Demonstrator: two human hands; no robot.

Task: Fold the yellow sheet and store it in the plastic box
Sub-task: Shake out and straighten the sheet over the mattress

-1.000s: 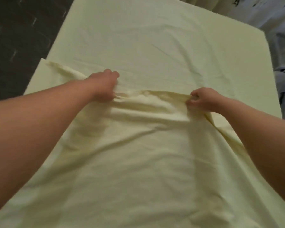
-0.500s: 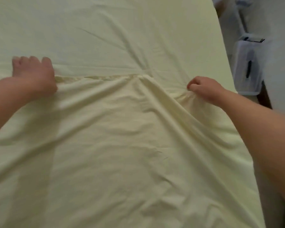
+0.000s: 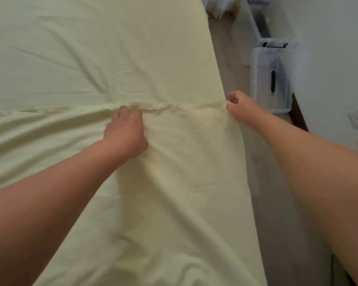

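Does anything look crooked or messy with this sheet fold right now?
Yes: the sheet has its folded edge bunched and wrinkled between the left hand and right hand, not lying flat. Creases fan out below the left hand. Nothing looks torn or spilled.

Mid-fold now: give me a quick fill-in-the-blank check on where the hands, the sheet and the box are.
1. The right hand pinches the folded edge of the sheet, whose colour is ___.
2. The plastic box stands on the floor, to the ___ of the sheet.
3. The left hand grips the same fold, ___ from the plastic box than the right hand.

Missing words: yellow; right; farther.
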